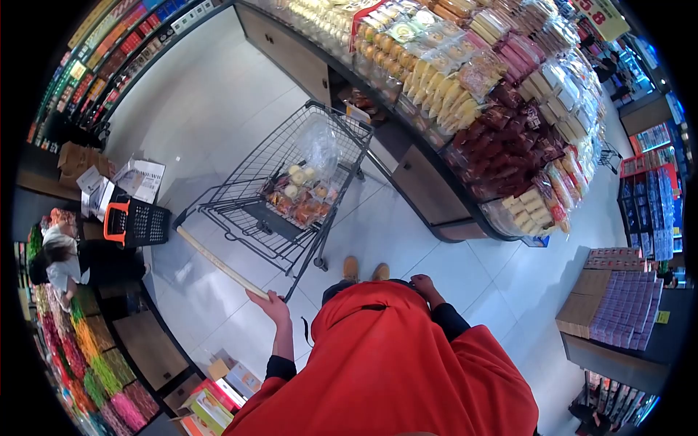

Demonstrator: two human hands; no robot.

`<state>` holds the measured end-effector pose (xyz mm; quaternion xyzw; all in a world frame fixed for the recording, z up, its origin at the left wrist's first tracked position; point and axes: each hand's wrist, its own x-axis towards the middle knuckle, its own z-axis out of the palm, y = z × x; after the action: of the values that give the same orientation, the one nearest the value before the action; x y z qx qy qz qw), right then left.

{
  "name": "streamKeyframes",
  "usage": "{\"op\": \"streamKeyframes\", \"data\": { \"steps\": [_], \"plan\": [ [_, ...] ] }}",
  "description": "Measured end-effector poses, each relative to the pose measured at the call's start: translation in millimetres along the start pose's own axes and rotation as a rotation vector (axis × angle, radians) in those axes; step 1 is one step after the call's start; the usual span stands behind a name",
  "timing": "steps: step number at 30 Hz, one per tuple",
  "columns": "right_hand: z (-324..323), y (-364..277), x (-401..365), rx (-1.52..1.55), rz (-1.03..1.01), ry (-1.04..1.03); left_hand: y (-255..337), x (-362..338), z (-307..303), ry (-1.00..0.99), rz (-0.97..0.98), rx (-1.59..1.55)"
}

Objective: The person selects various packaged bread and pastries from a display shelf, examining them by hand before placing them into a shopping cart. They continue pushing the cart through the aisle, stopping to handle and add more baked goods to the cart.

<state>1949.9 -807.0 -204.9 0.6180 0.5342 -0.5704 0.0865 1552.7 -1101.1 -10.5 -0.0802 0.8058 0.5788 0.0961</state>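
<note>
My left hand (272,308) is closed on the near end of the shopping cart's pale handle (218,263). The black wire shopping cart (240,185) stands ahead of me, turned at an angle. In it lie packs of wrapped food (294,200), some orange-red and some pale, and a crumpled clear plastic bag (318,149). My right hand (427,288) is beside my waist, away from the cart, with its fingers curled near dark cloth. Whether anything is in it cannot be made out. A red garment (378,356) covers my front.
A long display counter (429,192) heaped with packaged food curves along the right of the cart. At left, a person (65,258) is beside a black basket with an orange handle (149,221) and open cartons (138,180). Stacked boxes (611,305) stand at right.
</note>
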Motion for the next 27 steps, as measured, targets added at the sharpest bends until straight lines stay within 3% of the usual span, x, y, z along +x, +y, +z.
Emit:
{"op": "streamKeyframes", "data": {
  "steps": [5, 8, 11, 14, 20, 23, 26, 27],
  "plan": [
    [0.5, -14.4, -15.0, -0.128, -0.044, 0.085, -19.3, 14.9, 5.3, 0.046, 0.081, 0.041],
    [-0.1, -6.2, -8.9, -0.125, -0.071, 0.175, -3.4, 10.4, 8.5, 0.016, 0.0, -0.017],
    [1.2, -8.0, -6.6, -0.18, -0.088, 0.18, -30.9, 27.1, 15.3, 0.018, 0.144, 0.015],
    [1.0, -17.6, -11.9, -0.177, -0.041, 0.158, -1.4, 17.5, 14.1, -0.027, -0.011, 0.067],
    [3.5, -10.8, -8.6, -0.243, -0.047, 0.097, -9.9, 24.3, 16.3, -0.015, 0.033, 0.049],
    [4.3, -8.3, -7.3, -0.144, -0.083, 0.165, -45.4, 41.4, 14.7, -0.003, 0.129, 0.053],
    [5.9, 5.5, 5.7, -0.203, -0.079, 0.176, -36.8, 35.9, 15.2, -0.034, 0.046, 0.067],
    [2.8, 46.9, 41.8, -0.464, -0.328, 0.096, -25.5, 29.8, 13.6, -0.061, -0.014, 0.033]
  ]
}}
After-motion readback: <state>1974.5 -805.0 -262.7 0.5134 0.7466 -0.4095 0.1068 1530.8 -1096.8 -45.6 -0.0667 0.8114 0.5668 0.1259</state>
